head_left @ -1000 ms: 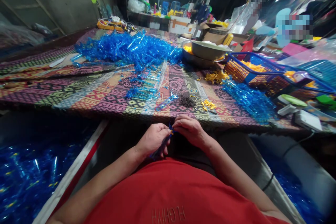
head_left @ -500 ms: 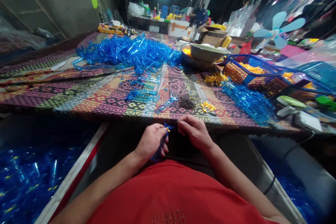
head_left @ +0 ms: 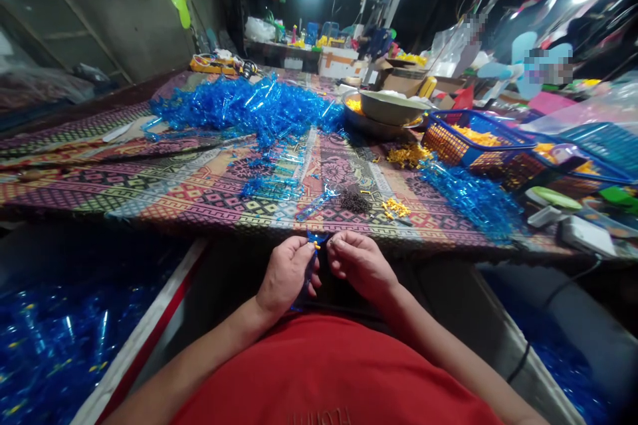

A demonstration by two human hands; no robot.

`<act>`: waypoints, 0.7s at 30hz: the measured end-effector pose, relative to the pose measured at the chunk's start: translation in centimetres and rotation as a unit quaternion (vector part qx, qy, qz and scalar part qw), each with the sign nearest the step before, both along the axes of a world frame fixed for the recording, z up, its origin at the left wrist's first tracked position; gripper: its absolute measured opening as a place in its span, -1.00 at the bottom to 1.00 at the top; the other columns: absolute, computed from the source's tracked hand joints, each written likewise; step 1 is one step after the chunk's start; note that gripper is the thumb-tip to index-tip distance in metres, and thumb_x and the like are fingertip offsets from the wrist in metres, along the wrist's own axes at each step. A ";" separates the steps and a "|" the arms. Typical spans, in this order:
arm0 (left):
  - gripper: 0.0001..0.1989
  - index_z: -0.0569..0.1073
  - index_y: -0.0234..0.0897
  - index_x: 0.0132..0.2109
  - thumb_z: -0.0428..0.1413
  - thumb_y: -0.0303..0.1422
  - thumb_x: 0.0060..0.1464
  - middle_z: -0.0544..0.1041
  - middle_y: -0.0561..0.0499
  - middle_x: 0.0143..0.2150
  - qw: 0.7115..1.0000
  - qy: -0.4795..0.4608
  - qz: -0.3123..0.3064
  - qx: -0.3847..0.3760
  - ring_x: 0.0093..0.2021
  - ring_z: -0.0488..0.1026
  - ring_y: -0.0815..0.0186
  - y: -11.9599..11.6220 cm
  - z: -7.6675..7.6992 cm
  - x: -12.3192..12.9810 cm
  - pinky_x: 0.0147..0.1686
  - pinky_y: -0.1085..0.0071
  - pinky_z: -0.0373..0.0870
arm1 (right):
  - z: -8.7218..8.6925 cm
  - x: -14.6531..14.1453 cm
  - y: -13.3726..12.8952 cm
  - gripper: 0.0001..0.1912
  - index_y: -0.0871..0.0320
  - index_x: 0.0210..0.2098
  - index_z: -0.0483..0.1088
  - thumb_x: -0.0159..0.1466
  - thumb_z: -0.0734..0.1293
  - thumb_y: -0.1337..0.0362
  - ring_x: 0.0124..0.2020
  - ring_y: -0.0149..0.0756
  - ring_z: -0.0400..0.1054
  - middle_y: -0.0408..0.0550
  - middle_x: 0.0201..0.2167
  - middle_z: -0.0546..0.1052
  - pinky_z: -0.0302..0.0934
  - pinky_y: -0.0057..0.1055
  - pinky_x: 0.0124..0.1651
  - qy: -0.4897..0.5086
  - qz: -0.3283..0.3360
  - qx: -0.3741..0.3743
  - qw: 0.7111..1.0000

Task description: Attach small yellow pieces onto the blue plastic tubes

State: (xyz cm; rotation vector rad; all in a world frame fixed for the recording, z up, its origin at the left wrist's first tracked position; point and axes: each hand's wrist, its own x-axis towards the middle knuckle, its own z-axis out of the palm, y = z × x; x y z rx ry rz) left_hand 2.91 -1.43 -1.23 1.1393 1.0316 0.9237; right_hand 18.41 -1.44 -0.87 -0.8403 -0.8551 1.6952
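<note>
In front of my red shirt, just below the table's edge, my left hand point(head_left: 286, 272) is closed around a translucent blue plastic piece point(head_left: 315, 237). A small yellow peg point(head_left: 317, 246) sticks out of it by my thumb tip. Beside it, slightly apart, my right hand point(head_left: 361, 262) pinches thumb and forefinger together; whatever is between them is too small to name. On the cloth above my hands lie a heap of tiny dark bits point(head_left: 355, 199), a small pile of yellow pegs point(head_left: 396, 208) and a single blue plastic piece point(head_left: 318, 204).
A big pile of blue plastic pieces point(head_left: 239, 106) covers the far left of the patterned tablecloth point(head_left: 199, 186). To the right are stacked metal bowls point(head_left: 393, 108), a blue basket point(head_left: 473, 139) of yellow parts and more blue pieces point(head_left: 473, 202). Bins of blue pieces point(head_left: 64, 339) flank my lap.
My right hand has moved left and slightly down, closer to the blue piece. My left hand keeps its grip, nearly still. The camera view has shifted slightly.
</note>
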 end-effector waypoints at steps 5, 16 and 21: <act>-0.73 0.32 -0.32 -0.31 -0.06 -0.18 0.12 0.38 0.08 -0.49 1.000 -0.008 0.006 0.004 -0.65 0.37 0.41 0.0 0.1 0.0 -0.75 0.49 0.35 | 0.0 -0.4 -0.2 -0.78 0.24 -0.48 0.34 0.09 0.40 0.22 -0.65 -0.53 0.27 -0.14 -0.56 0.42 0.07 -0.64 -0.68 -0.017 -0.001 0.004 1.000; -0.77 0.30 -0.34 -0.34 0.00 -0.22 0.08 0.39 0.08 -0.49 0.986 -0.151 0.016 -0.067 -0.64 0.42 0.39 0.6 1.1 -0.1 -0.75 0.51 0.34 | 0.7 -0.5 -0.7 -0.79 0.18 -0.43 0.32 0.21 0.27 0.15 -0.64 -0.51 0.18 -0.20 -0.62 0.34 0.11 -0.53 -0.58 -0.288 -0.019 0.193 0.938; -0.75 0.32 -0.33 -0.33 -0.01 -0.19 0.07 0.41 0.05 -0.45 0.995 -0.093 0.046 -0.011 -0.63 0.42 0.38 2.0 1.5 -0.8 -0.73 0.48 0.34 | 0.4 -0.1 -0.6 -0.80 0.17 -0.40 0.30 0.25 0.22 0.16 -0.63 -0.49 0.19 -0.19 -0.61 0.35 0.12 -0.52 -0.57 -0.338 -0.016 0.212 0.917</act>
